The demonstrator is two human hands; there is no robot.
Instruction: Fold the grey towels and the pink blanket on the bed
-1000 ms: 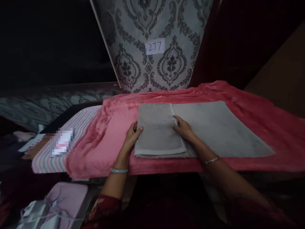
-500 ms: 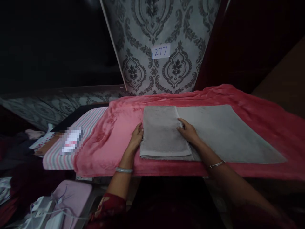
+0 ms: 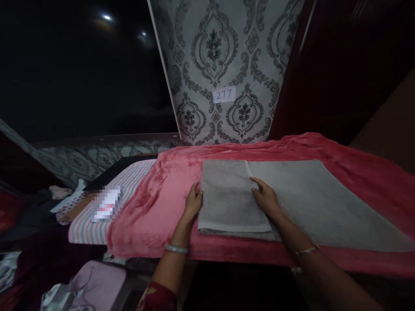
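A grey towel (image 3: 231, 198) lies flat, its left part folded over on itself in layers with a pale hem along the front. The single-layer part (image 3: 320, 198) stretches to the right. My left hand (image 3: 193, 202) grips the folded part at its left edge, thumb against the cloth. Across from it, my right hand (image 3: 266, 199) holds the right edge of the folded part, with thumb and forefinger on top. The other fingers of my right hand are partly hidden. Beneath the towel spreads a pink plush blanket (image 3: 149, 220).
A striped cloth (image 3: 87, 229) covers the table's left end, with a blurred-out phone-like object (image 3: 107, 205) on it. A dark screen (image 3: 87, 77) stands behind. The wall bears a "277" paper (image 3: 224, 94). At lower left are a pink stool (image 3: 100, 283) and cables.
The view has tilted up, so everything sits lower and slightly right in the picture. Both hands keep nearly the same places on the towel's folded edges.
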